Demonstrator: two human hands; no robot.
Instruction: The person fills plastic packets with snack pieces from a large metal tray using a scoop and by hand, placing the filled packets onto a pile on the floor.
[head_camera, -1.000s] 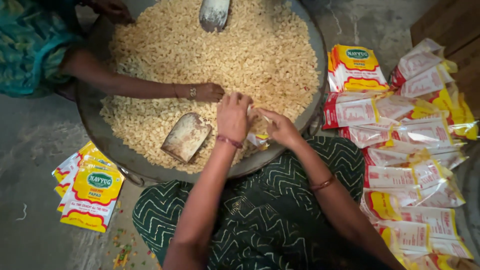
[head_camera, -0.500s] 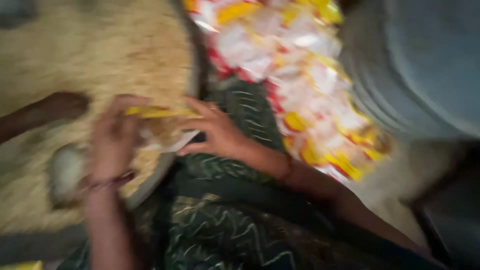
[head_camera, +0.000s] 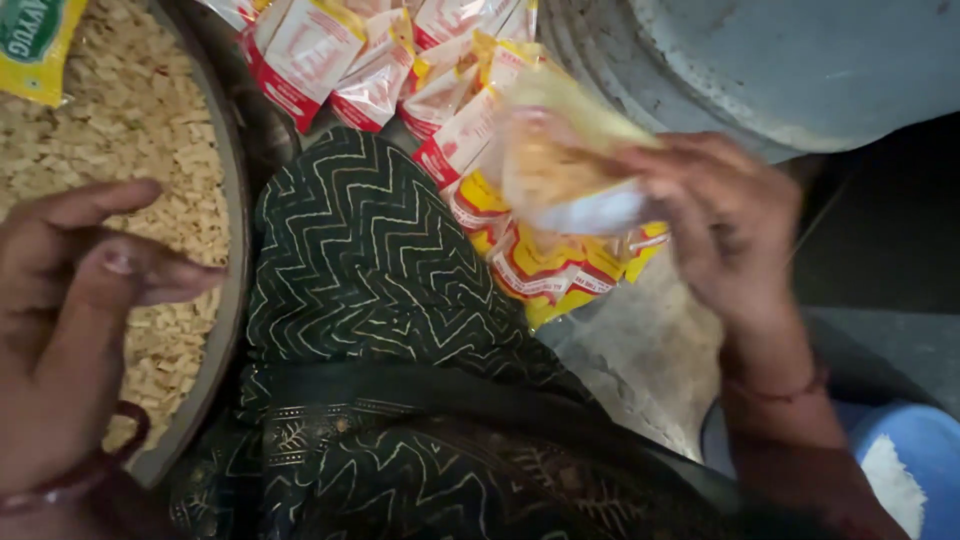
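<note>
1. Grey concrete floor (head_camera: 650, 350) lies beneath everything, with a dark green zigzag-patterned lap (head_camera: 370, 270) in the middle.
2. At far left, a wide metal pan (head_camera: 235, 210) holds pale puffed snack pieces (head_camera: 130, 130).
3. Left hand (head_camera: 70, 320) hovers over the pan's edge, fingers loosely curled, holding nothing.
4. Red, yellow and clear packets (head_camera: 330, 50) lie heaped beyond the lap.
5. Right hand (head_camera: 725, 225) grips a blurred, snack-filled clear pouch (head_camera: 560, 165), raised above the heap.
6. A large grey drum (head_camera: 780, 60) stands at upper right.
</note>
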